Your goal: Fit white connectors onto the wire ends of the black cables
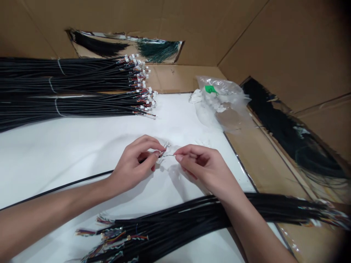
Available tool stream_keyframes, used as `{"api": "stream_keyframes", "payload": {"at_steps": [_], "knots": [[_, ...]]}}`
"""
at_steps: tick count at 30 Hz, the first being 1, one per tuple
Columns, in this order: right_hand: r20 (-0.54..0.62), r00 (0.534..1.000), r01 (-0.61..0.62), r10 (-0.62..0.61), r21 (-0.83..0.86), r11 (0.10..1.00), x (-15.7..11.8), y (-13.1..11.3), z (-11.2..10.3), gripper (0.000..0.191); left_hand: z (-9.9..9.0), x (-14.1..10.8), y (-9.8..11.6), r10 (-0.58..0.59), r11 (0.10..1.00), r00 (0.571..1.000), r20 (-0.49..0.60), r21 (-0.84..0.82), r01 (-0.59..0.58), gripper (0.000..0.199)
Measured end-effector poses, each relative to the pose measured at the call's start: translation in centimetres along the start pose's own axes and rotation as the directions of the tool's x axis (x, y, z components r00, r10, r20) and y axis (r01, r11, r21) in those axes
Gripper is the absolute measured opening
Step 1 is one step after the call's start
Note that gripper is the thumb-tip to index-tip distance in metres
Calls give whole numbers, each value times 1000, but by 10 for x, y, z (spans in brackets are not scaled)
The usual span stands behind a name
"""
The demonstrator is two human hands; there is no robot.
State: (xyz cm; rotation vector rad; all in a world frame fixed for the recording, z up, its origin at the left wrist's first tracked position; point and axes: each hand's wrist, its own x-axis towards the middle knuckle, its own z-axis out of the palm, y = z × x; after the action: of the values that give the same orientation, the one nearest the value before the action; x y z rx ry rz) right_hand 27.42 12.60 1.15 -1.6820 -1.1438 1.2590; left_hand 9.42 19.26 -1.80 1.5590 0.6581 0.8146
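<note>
Over the white paper sheet [82,149], the left hand [131,165] pinches a thin black cable [82,182] near its end while the right hand's [204,168] fingertips [178,158] pinch a fine bare wire [169,155] from it; three banded black cable bundles [68,87] already end in small white connectors, and a black bundle with bare multicoloured wire ends [164,219] has none.

Nothing legible in this view. The only label is a green sticker [210,89] on a clear plastic bag [223,104], and any print on it is too small and blurred to read. The white connectors [141,82] on the black cable bundles [68,87] are too small to show readable markings, so no text, brand or number can be confirmed.
</note>
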Motion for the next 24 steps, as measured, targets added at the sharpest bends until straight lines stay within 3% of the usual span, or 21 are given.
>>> {"api": "stream_keyframes", "payload": {"at_steps": [4, 10, 14, 17, 24], "knots": [[49, 998, -41, 36, 93, 995, -2, -5, 2, 22, -1, -1, 1, -25, 1000, 1000, -5, 4, 25, 12], [63, 995, -92, 82, 190, 977, -3, -6, 2, 19, -6, -4, 1, 142, 968, 987, 80, 196, -156, 31], [64, 994, -96, 84, 218, 971, -2, -4, 2, 18, -5, -4, 1, 181, 953, 983, 26, 244, -182, 29], [73, 993, -103, 88, 237, 966, -2, -4, 3, 19, -3, -4, 1, 168, 950, 986, -1, 266, -161, 25], [94, 991, -116, 94, 266, 957, -5, -5, 8, 24, -3, -3, -1, 92, 963, 993, 69, 249, -106, 16]]}}
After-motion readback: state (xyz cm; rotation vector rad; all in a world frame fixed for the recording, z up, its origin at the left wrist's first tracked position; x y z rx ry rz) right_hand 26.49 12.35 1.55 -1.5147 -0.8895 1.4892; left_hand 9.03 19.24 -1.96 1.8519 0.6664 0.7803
